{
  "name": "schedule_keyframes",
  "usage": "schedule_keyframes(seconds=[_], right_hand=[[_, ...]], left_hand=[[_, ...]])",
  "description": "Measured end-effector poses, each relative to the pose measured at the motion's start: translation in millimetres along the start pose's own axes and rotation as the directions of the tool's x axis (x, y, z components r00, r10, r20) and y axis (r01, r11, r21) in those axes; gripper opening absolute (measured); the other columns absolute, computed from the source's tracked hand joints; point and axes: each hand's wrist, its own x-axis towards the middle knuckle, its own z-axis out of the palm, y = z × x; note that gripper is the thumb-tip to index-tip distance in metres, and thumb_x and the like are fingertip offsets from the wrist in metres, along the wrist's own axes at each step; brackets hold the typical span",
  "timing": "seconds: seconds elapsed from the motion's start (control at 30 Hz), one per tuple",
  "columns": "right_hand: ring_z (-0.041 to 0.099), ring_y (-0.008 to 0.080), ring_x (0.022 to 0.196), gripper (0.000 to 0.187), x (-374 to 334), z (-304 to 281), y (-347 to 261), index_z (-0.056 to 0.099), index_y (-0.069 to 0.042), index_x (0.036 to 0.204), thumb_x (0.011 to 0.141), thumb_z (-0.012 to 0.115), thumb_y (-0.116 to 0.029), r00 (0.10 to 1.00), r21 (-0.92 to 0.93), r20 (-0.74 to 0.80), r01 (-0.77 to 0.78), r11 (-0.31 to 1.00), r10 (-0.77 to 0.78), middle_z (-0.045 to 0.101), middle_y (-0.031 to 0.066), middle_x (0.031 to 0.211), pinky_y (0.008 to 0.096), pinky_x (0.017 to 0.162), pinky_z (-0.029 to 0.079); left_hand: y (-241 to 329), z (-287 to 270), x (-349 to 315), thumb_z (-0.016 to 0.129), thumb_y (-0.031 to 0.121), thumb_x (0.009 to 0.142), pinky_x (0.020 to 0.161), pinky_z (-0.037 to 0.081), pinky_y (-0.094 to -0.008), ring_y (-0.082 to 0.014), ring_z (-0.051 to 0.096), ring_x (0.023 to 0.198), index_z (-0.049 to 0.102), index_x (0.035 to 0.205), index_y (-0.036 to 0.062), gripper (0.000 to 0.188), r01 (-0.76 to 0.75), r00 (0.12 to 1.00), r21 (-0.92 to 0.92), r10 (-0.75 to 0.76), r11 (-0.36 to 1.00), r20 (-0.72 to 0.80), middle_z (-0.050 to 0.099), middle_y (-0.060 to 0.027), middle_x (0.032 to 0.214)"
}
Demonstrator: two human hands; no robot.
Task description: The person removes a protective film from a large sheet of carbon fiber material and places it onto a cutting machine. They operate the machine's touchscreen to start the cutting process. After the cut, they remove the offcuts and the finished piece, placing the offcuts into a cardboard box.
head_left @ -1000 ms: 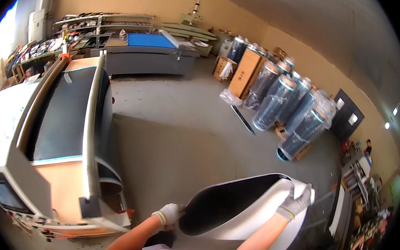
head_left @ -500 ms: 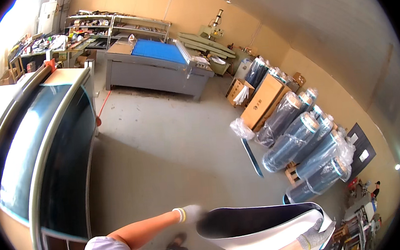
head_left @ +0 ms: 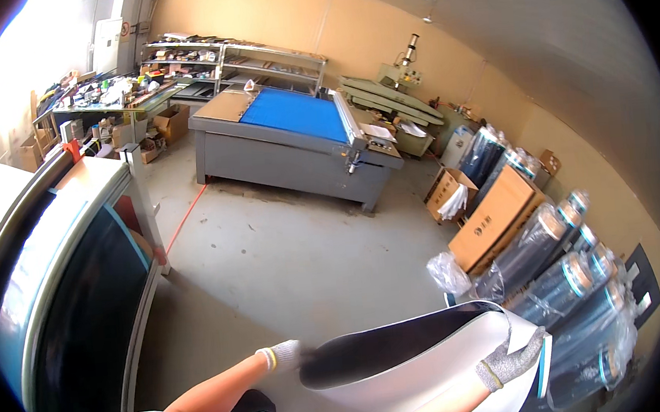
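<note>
A large sheet (head_left: 435,356), white on one side and black on the other, is bent into a long open loop in front of me. My right hand (head_left: 513,362), in a grey knit glove with a yellowish cuff edge, is closed on the sheet's right edge. Beside the loop's left end is my left hand (head_left: 284,355), in a matching glove. Its fingertips smear into the dark part there, so their grip cannot be made out. The sheet's lower part runs out of view behind my right forearm.
Plastic-wrapped rolls (head_left: 557,289) and a tall cardboard box (head_left: 494,220) line the right wall, with crumpled clear plastic (head_left: 448,274) beside them. A grey machine table with a blue bed (head_left: 296,116) stands ahead. At left is a rack with dark sheet material (head_left: 89,302). A red line (head_left: 187,217) crosses the floor.
My view has moved forward and turned, so the machine table and the wrapped rolls look nearer. The sheet remains in my right hand; its left end and my left hand appear farther left.
</note>
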Motion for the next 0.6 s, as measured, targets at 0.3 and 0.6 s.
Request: schedule_keyframes(seconds=[0.3, 0.6], right_hand=[[0.059, 0.0343, 0.116, 0.042, -27, 361, 87, 0.054, 0.005, 0.13, 0.095, 0.06, -0.019, 0.796, -0.074, 0.094, 0.605, 0.793, -0.598, 0.058, 0.0229, 0.129, 0.0414, 0.097, 0.05], [0.062, 0.0335, 0.109, 0.049, -39, 760, 177, 0.055, 0.007, 0.126, 0.089, 0.069, -0.022, 0.889, 0.508, 0.458, -0.259, 0.822, -0.003, 0.059, 0.0228, 0.125, 0.0418, 0.093, 0.051]], left_hand=[[-94, -249, 212, 0.059, 0.02, 0.095, 0.086, 0.052, -0.0373, -0.0223, 0.068, 0.092, 0.063, 0.125, 0.0062, 0.034, -0.087, 0.996, 0.022, 0.088, 0.996, -0.007, 0.071, -0.0162, 0.106], [-183, -491, 429, 0.058, 0.018, 0.095, 0.074, 0.054, -0.0343, -0.0188, 0.068, 0.077, 0.064, 0.121, 0.0045, 0.03, -0.096, 0.993, -0.027, 0.094, 0.995, -0.077, 0.07, -0.0145, 0.089]])
